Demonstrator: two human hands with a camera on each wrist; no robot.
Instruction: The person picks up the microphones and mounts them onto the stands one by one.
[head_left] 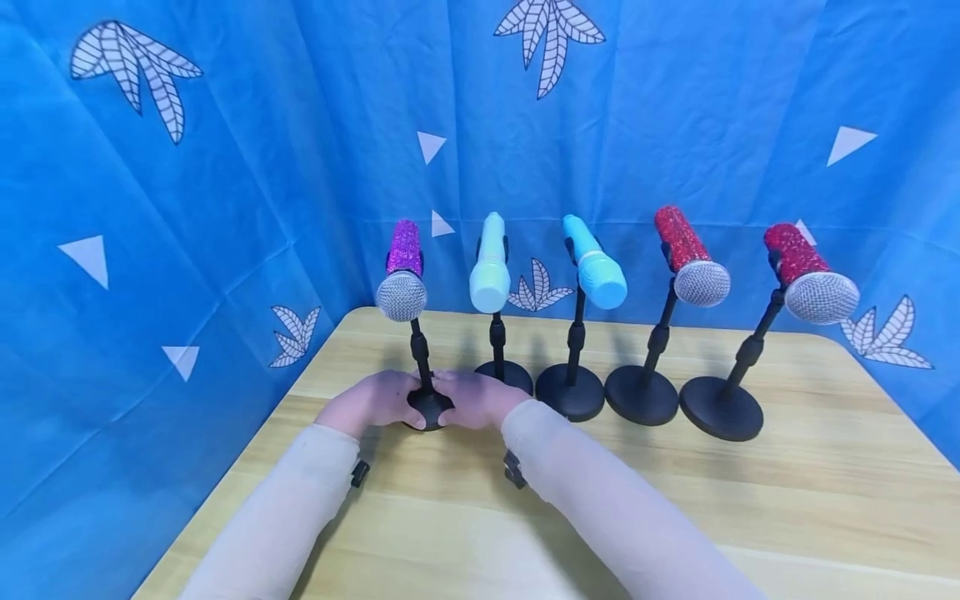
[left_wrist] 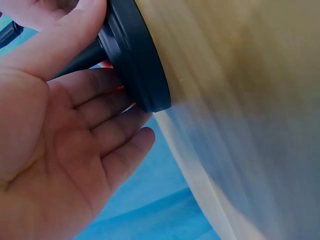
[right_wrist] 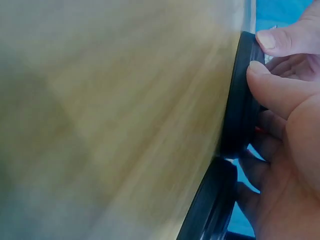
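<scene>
At the left end of a row stands a microphone with a glittery purple handle (head_left: pixel 406 246) and silver mesh head, clipped on a black desktop stand. Its round base (head_left: pixel 430 407) sits on the table between my two hands. My left hand (head_left: pixel 386 400) grips the base from the left; in the left wrist view, its thumb lies over the black base (left_wrist: pixel 140 60) and its fingers reach round the side. From the right, my right hand (head_left: pixel 474 398) holds the same base. The right wrist view has both thumbs on the near rim of this base (right_wrist: pixel 242 100).
Rightward stand several more microphones on black stands: pale mint (head_left: pixel 491 258), light blue (head_left: pixel 596 267), red (head_left: pixel 682 242) and darker red (head_left: pixel 795 254). The mint one's base (head_left: pixel 513 377) abuts the purple one's. A blue curtain (head_left: pixel 300 125) hangs behind the wooden table (head_left: pixel 465 517).
</scene>
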